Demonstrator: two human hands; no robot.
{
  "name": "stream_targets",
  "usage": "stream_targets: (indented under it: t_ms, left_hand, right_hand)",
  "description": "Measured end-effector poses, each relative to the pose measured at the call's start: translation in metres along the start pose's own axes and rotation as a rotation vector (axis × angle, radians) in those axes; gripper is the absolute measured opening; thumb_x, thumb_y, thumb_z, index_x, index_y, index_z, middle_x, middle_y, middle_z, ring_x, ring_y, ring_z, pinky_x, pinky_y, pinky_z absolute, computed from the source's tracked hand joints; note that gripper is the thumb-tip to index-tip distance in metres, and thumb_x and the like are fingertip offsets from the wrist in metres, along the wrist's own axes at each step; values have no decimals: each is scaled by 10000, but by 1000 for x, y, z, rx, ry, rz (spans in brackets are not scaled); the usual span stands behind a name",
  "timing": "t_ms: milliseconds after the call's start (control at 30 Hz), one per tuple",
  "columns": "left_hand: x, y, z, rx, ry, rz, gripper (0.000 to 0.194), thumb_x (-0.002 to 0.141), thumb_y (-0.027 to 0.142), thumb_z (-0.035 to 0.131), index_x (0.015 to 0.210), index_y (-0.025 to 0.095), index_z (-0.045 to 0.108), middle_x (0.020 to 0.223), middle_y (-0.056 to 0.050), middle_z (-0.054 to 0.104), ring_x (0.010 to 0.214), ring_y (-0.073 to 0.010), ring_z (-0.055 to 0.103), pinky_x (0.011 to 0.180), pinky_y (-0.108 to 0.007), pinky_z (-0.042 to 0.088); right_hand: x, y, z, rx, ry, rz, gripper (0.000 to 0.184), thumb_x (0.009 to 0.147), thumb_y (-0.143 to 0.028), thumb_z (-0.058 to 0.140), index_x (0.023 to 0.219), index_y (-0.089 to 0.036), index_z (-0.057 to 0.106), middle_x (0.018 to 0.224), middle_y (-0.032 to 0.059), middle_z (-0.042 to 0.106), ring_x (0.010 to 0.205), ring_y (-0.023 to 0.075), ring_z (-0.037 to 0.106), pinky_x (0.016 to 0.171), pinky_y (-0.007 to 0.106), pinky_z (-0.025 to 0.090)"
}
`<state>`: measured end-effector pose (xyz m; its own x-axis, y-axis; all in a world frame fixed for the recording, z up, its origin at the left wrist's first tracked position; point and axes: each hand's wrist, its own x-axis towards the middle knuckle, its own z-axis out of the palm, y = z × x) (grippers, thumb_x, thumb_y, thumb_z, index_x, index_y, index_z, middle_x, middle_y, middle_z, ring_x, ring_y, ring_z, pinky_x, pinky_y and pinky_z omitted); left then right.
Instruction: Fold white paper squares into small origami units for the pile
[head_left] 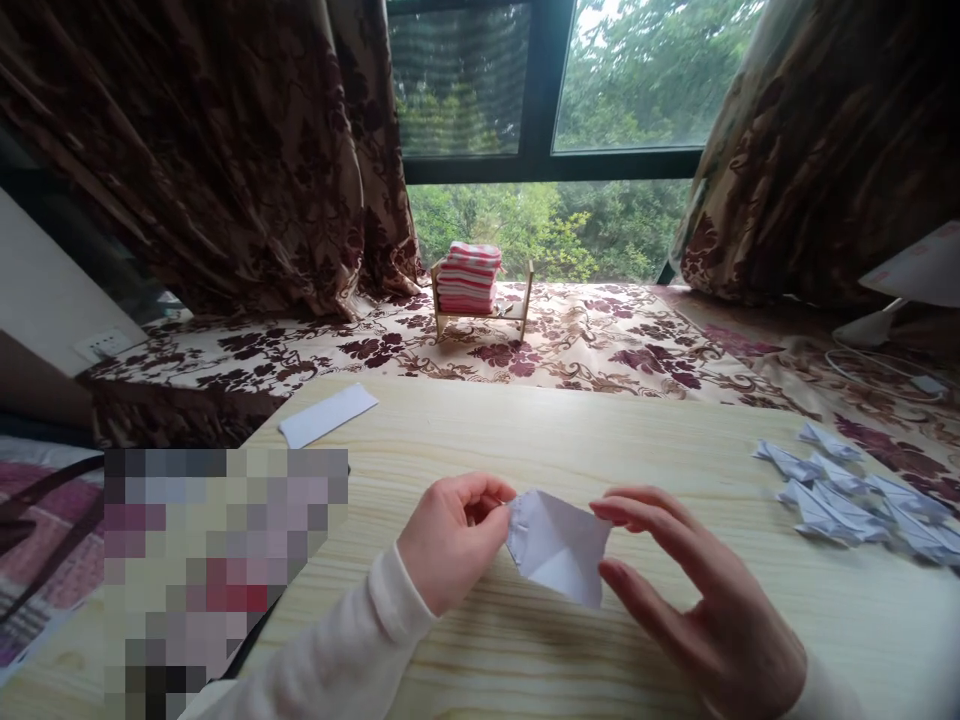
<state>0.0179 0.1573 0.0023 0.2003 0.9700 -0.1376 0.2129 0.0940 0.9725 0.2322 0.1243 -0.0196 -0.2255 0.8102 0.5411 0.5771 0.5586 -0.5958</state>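
A partly folded piece of white paper (pixel 559 545) is held just above a light wooden table (pixel 525 440). My left hand (pixel 450 540) pinches the paper's left corner with thumb and fingers closed. My right hand (pixel 697 590) is at the paper's right edge, its fingertips touching it with the fingers slightly spread and curved. Both wrists wear cream sleeves.
Several folded white paper figures (pixel 855 490) lie at the table's right edge. A flat white paper strip (pixel 328 414) lies at the far left. Beyond, a floral-covered ledge holds a small wooden stand with striped cloths (pixel 470 280), between brown curtains and a window.
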Motion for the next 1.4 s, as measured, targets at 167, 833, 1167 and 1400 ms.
stream_targets:
  t_ms: [167, 833, 1167, 1400]
  left_hand:
    - [-8, 1, 10, -52, 125, 62, 89, 734, 243, 591, 777, 172, 558, 638, 18, 602, 561, -103, 537, 528, -198, 402]
    - [-29, -1, 24, 923, -234, 821, 176, 803, 135, 526, 862, 226, 665, 866, -42, 630, 841, -213, 548, 758, -380, 469]
    - [-44, -21, 39, 982, -3, 793, 228, 821, 210, 494, 964, 128, 653, 857, -96, 629, 805, -251, 541, 723, -416, 470]
    - [-44, -20, 38, 1021, 41, 821, 262, 822, 237, 497, 1011, 155, 659, 1080, -124, 634, 952, -288, 545, 821, -449, 453]
  right_hand:
    - [-1, 2, 12, 99, 64, 273, 374, 822, -350, 573, 1166, -216, 517, 850, 38, 609, 679, 149, 582, 572, 257, 500]
    - [9, 9, 6, 136, -29, 219, 275, 795, -211, 517, 1055, -168, 597, 799, 44, 672, 674, 144, 613, 589, 258, 492]
    - [6, 11, 0, -182, -221, 242, 413, 903, -375, 391, 560, -199, 539, 620, 27, 530, 612, 158, 515, 588, 294, 397]
    - [3, 0, 9, 36, -167, 245, 188, 825, -284, 508, 672, -194, 570, 706, 31, 570, 661, 156, 544, 575, 270, 432]
